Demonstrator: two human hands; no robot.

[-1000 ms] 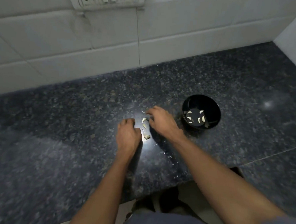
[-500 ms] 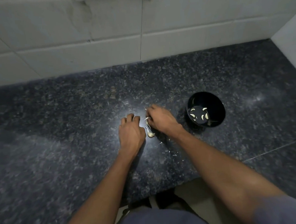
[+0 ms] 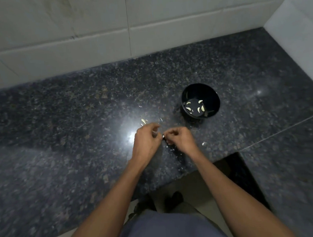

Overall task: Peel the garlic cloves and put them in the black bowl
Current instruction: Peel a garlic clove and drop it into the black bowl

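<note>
Step in hand looks like peeling: both hands are up off the granite counter (image 3: 60, 125) w/ fingertips meeting over its near edge, approx centre of view. L to R: a loose garlic clove (image 3: 143, 121) lies on the counter at about 11 o'clock from the left hand (image 3: 146, 139), just beyond the knuckles, prob. unpeeled but too small to tell. The left hand has fingers curled in, pinching something pale at its tips; the right hand (image 3: 179, 138) at its 3 o'clock is curled the same way, tips touching the left's. A sliver of white shows betw. them, so I judge one clove is held by both and the skin is being picked off; the clove itself is mostly hidden. Skin scraps (image 3: 203, 143) lie on the counter near the right wrist, at 4 o'clock from the hands. The black bowl (image 3: 213, 96) stands at 1–2 o'clock from the right hand, near but apart, w/ several peeled cloves (image 3: 197, 107) on its bottom. Next move prob. needs: finish stripping the skin, drop the scrap, then a short reach to 1–2 o'clock & release over the rim. At least one clove still to do after that. Writing/brands: none readable; bowl, counter and wall tiles (image 3: 89, 21) show no labels.
</note>
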